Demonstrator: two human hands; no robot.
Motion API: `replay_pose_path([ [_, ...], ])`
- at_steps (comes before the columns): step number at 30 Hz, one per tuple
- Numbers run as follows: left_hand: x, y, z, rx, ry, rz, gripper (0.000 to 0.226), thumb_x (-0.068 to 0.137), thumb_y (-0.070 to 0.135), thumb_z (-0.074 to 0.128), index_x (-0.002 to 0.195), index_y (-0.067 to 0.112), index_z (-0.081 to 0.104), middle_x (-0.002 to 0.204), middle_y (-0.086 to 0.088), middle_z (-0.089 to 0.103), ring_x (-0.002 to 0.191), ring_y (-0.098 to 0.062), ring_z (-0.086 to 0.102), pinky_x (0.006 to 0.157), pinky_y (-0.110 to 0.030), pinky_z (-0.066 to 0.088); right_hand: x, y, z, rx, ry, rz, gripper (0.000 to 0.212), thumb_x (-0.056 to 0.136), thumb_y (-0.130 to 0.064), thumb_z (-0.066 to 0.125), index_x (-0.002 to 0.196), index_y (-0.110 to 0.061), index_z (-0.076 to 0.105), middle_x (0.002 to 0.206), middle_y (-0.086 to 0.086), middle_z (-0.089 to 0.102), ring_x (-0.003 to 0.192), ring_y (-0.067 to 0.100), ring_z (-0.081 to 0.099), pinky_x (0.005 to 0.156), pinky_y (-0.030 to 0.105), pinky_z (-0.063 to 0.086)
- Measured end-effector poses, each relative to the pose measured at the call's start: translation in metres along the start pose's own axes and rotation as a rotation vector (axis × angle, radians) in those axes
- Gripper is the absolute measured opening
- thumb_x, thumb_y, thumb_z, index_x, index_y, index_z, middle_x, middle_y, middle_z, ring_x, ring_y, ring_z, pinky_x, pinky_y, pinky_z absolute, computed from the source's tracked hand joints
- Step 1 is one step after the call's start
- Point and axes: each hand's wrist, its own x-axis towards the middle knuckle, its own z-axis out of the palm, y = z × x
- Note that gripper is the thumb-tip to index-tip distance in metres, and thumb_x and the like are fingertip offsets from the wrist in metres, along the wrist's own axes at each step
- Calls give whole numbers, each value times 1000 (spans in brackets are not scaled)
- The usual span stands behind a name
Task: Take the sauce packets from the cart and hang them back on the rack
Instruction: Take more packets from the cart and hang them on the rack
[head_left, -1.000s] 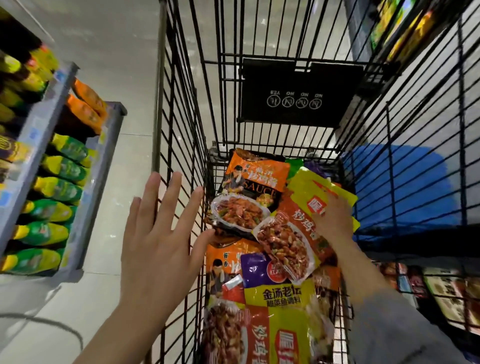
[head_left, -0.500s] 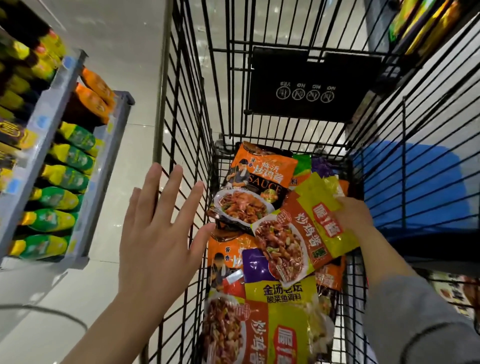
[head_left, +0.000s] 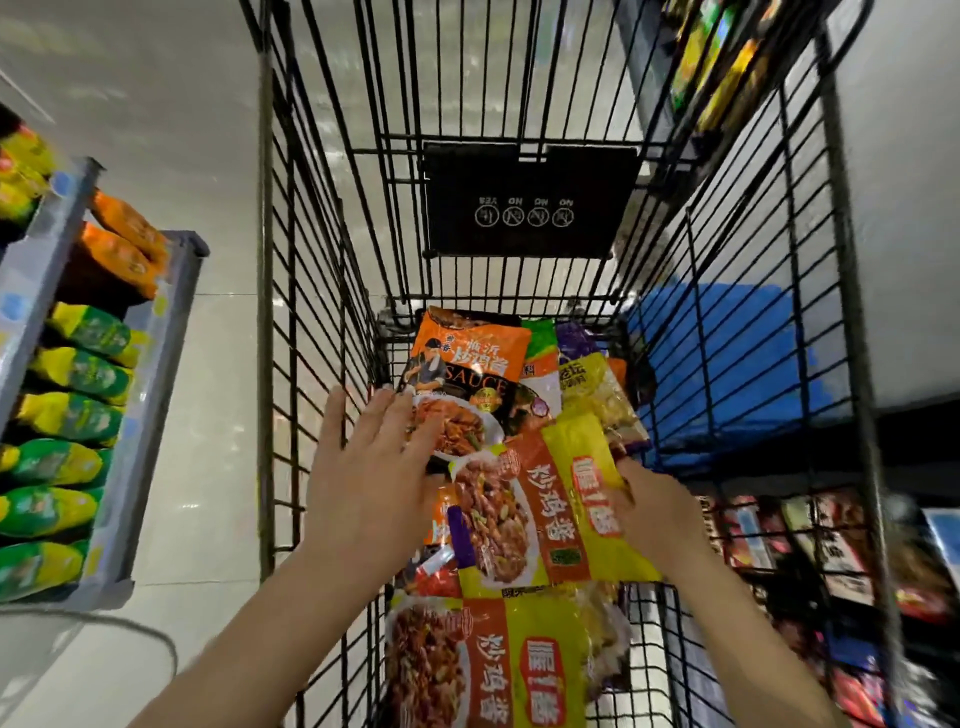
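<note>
Hands (head_left: 374, 483) (two) reach two red-yellow packets (head_left: 540, 514), one orange packet (head_left: 462, 374).

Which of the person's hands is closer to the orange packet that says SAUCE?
Left. The left hand reaches its fingertips onto the orange SAUCE packet; the right hand is lower right of it, gripping a yellow-and-orange sauce packet.

Black wire cart (head_left: 311, 312); orange-yellow sauce packet (head_left: 545, 514).
</note>
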Motion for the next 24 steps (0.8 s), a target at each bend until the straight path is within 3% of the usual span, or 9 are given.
replay_pose_path([
  [3, 55, 23, 18, -375, -146, -122, 49, 87, 43, 54, 133, 29, 46, 140, -1, 45, 124, -23, 47, 104, -42, 35, 0, 1, -20, -156, 179, -160, 11, 86, -20, 65, 81, -15, 57, 55, -2, 52, 49, 21, 52, 42, 28, 26],
  [7, 135, 12, 79, -822, -227, -438, 54, 90, 35, 56, 139, 17, 41, 136, -9, 49, 115, -27, 53, 92, -34, 44, 17, -9, -54, -353, 158, -288, 38, 54, -7, 83, 56, -17, 46, 39, -4, 35, 30, 21, 42, 35, 20, 17],
  [9, 160, -4, 112, -775, -194, -511, 47, 90, 29, 57, 132, 10, 48, 123, -15, 57, 107, -31, 56, 79, -31, 43, 29, -11, -67, -449, 124, -359, 51, 33, -6, 85, 51, -20, 39, 38, -7, 24, 26, 17, 37, 38, 16, 7],
  [13, 189, -32, 165, -662, -239, -496, 45, 87, 25, 59, 128, 8, 49, 119, -22, 58, 105, -38, 56, 83, -38, 45, 45, -2, -77, -558, 103, -469, 48, 19, -8, 85, 60, -23, 64, 46, -10, 1, 28, 17, 22, 51, 19, -10],
  [16, 205, -39, 185, -718, -248, -510, 50, 88, 25, 61, 130, 6, 41, 114, -16, 55, 105, -31, 54, 83, -35, 42, 54, 2, -80, -581, 86, -494, 54, 10, -15, 88, 60, -25, 68, 33, -7, 27, 24, 14, 30, 59, 20, -12],
  [17, 210, -40, 189, -791, -229, -546, 50, 88, 24, 62, 129, 6, 40, 108, -11, 53, 103, -27, 53, 81, -32, 42, 58, 2, -79, -582, 75, -501, 54, 10, -17, 88, 60, -24, 68, 33, -5, 28, 24, 11, 26, 60, 20, -12],
  [20, 227, -39, 192, -898, -170, -606, 56, 83, 20, 68, 130, 8, 40, 111, -9, 53, 110, -26, 52, 88, -31, 39, 64, 4, -76, -570, 75, -512, 53, 15, -15, 87, 64, -23, 70, 54, -5, -7, 51, 9, -14, 58, 23, -14],
  [22, 229, -34, 197, -829, -156, -563, 60, 76, 23, 75, 126, 9, 44, 116, -10, 55, 111, -29, 53, 88, -33, 40, 66, 8, -76, -572, 42, -525, 56, 17, -12, 83, 71, -23, 71, 63, -6, -13, 53, 11, -15, 55, 22, -13],
  [24, 219, -25, 201, -721, -163, -505, 61, 72, 32, 77, 122, 11, 50, 114, -12, 58, 106, -31, 56, 86, -37, 44, 67, 7, -79, -581, -7, -515, 55, 22, -11, 83, 75, -23, 71, 57, -8, -9, 38, 13, 2, 52, 21, -12],
])
